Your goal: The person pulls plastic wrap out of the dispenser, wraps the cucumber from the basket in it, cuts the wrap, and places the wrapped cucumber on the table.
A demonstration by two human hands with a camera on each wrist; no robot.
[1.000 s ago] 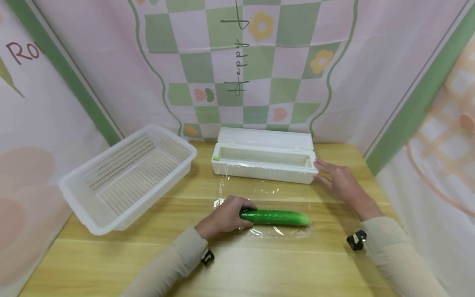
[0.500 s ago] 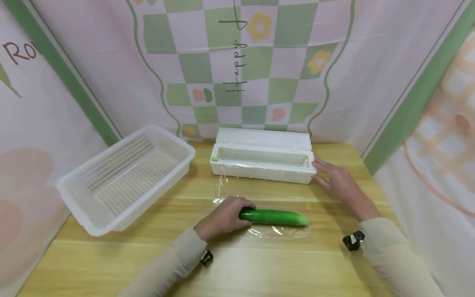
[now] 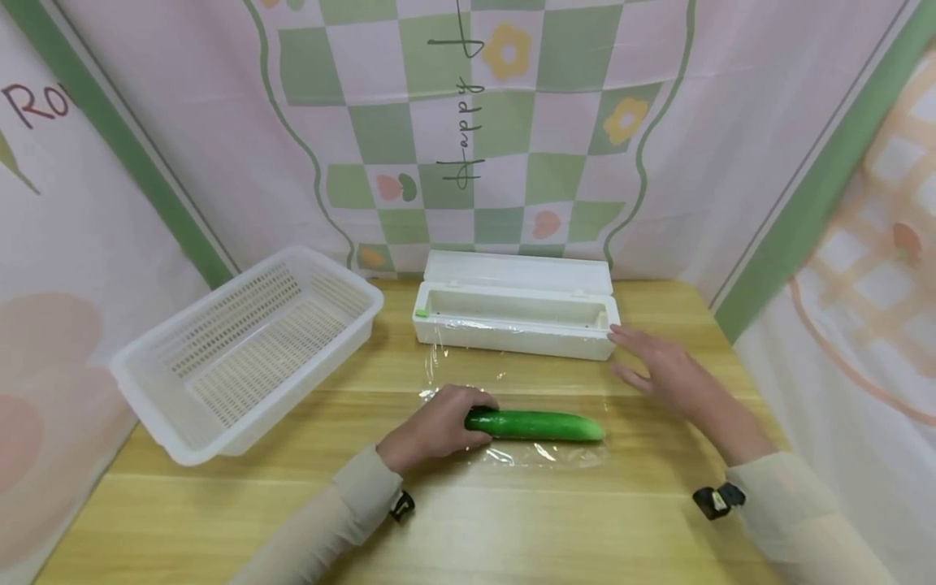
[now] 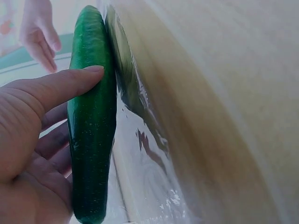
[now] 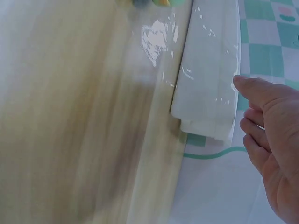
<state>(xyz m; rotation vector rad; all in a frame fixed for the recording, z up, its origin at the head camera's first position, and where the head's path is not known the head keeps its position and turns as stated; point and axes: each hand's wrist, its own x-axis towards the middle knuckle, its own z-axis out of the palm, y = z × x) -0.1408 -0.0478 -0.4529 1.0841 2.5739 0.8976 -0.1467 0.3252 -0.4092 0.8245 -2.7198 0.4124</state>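
My left hand [image 3: 441, 426] grips the left end of a green cucumber [image 3: 544, 425], which lies on a sheet of clear cling film [image 3: 512, 459] over the table. The left wrist view shows the thumb across the cucumber [image 4: 92, 130] and the fingers behind it. Farther back stands a long white cling film box [image 3: 512, 339] with its lid raised; the film runs from its front edge toward the cucumber. At the box's right end my right hand [image 3: 669, 374] holds nothing, its fingers extended. Whether its fingertips touch the box, I cannot tell.
A white perforated plastic basket [image 3: 270, 382] stands at the left of the wooden table [image 3: 548, 528]. Right behind the box hangs a printed curtain [image 3: 504, 122]. A small green piece [image 3: 422, 313] sits at the box's left end.
My right hand has shifted slightly toward me and its fingers have loosened from the box's right end. The left hand still holds the cucumber in place.
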